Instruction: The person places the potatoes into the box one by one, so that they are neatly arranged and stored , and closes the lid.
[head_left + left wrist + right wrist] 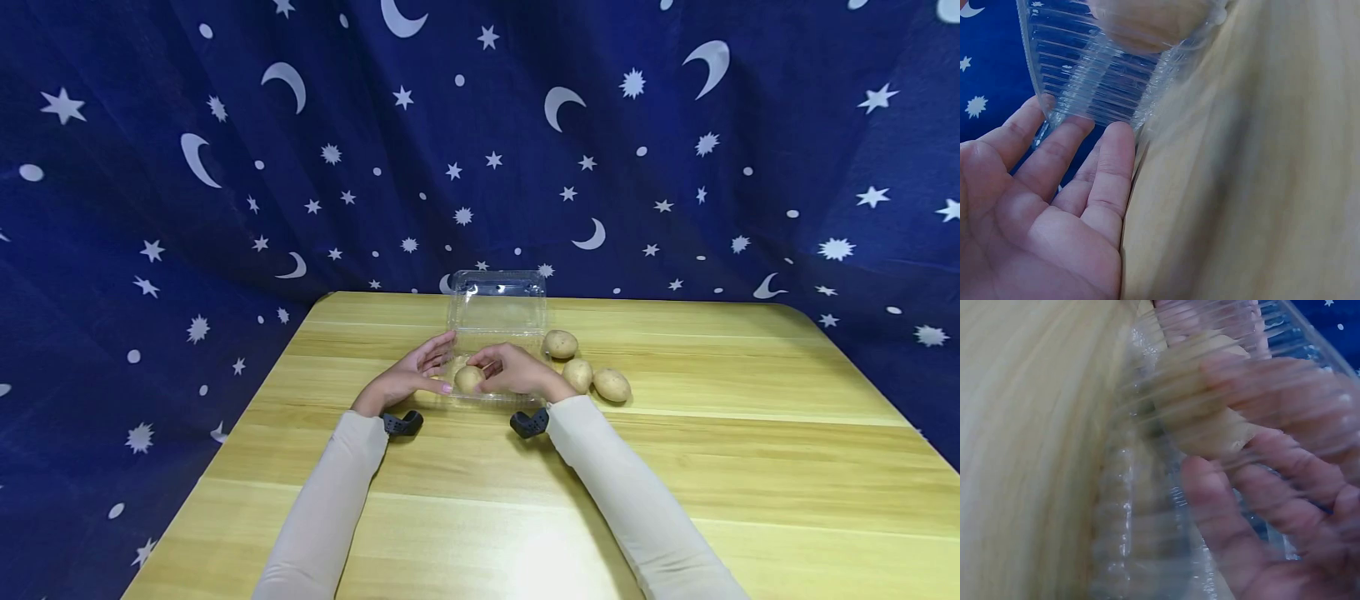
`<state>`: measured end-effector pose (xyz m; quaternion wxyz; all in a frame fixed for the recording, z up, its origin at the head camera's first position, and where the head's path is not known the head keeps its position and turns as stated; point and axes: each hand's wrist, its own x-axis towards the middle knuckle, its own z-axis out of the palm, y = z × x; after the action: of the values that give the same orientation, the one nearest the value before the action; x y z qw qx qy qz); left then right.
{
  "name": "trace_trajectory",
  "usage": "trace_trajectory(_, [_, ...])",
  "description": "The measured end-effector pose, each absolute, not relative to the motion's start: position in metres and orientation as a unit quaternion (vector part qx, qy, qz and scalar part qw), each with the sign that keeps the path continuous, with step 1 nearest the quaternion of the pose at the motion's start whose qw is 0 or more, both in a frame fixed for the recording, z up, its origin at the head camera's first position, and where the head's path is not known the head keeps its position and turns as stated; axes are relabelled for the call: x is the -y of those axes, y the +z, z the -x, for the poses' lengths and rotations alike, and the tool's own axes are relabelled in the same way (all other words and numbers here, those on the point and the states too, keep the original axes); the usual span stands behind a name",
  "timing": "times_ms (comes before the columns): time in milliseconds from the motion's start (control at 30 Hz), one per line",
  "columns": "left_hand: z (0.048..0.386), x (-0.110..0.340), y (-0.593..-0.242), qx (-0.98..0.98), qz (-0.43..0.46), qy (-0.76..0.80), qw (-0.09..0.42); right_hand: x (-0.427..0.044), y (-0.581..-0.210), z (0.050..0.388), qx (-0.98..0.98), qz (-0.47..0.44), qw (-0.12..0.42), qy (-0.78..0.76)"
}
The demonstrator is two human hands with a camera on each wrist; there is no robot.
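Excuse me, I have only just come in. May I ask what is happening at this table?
A person is handling a potato at a clear plastic container. The right grip holds the potato inside the container, while the left grip rests its fingertips against the container's left side. The lid stands open at the far side. Three more potatoes lie on the table, to the right.

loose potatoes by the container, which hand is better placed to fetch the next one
Probably the right hand, once it releases the potato in the container: the loose potatoes lie nearer it, while the left hand is farther away.
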<state>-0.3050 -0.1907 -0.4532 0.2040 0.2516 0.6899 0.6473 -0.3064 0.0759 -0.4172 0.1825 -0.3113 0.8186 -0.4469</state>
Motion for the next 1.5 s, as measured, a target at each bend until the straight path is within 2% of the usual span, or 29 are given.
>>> trace_trajectory(800, [0.306, 0.193, -0.455, -0.693, -0.246, 0.645, 0.206, -0.071, -0.417, 0.306, -0.797, 0.288, 0.237, -0.474])
trace_trajectory(1233, [0.305, 0.191, -0.453, -0.698, -0.246, 0.64, 0.207, -0.074, -0.411, 0.303, -0.807, 0.29, 0.204, -0.473])
trace_trajectory(1500, [0.305, 0.191, -0.453, -0.694, -0.247, 0.646, 0.202, -0.084, -0.406, 0.298, -0.813, 0.303, 0.161, -0.471])
